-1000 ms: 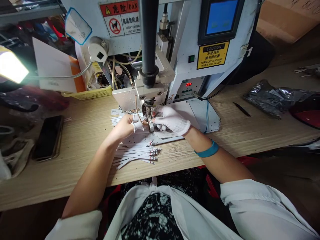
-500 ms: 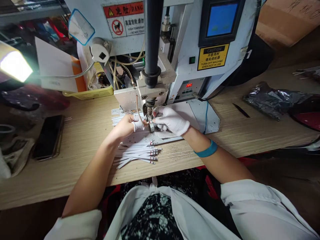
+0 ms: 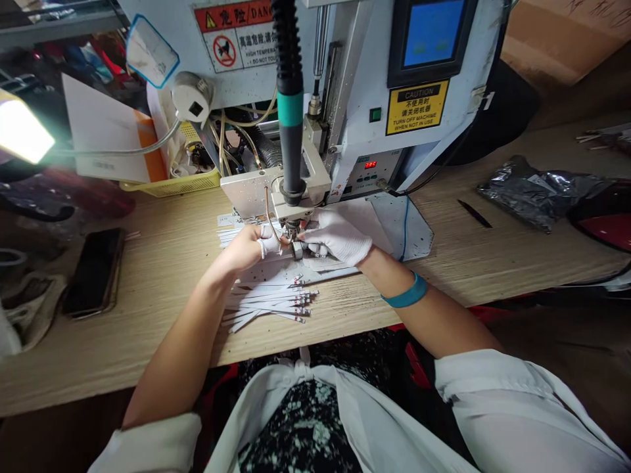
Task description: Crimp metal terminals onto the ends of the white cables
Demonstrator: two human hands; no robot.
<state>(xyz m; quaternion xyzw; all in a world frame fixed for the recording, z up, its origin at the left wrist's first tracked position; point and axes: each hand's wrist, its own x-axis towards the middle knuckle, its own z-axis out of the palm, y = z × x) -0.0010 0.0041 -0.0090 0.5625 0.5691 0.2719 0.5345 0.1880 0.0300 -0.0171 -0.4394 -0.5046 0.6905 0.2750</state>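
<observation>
At the work point of the white benchtop soldering machine (image 3: 357, 112), my left hand (image 3: 254, 244) comes in from the left with its fingers pinched. White coverings sit on some of those fingers. My right hand (image 3: 338, 235), in a white glove, is closed opposite it, its fingertips right beside a small metal block (image 3: 296, 250). What either hand pinches is hidden by fingers and the tool head. The soldering head (image 3: 292, 190), with its dark handle and green band, is down between my fingertips. In front of the hands lies a pile of flat white strips (image 3: 269, 303) with small metal ends.
More white strips (image 3: 231, 235) lie behind my left hand. A yellow basket (image 3: 172, 186) and lit lamp (image 3: 24, 128) stand left, above a phone (image 3: 93, 270). On the right are dark tweezers or a blade (image 3: 474, 213) and a silvery plastic bag (image 3: 542, 194).
The soldering head has dropped toward my fingertips, bringing its green band and ribbed cable into view. The view has shifted slightly; both hands stay at the same spot.
</observation>
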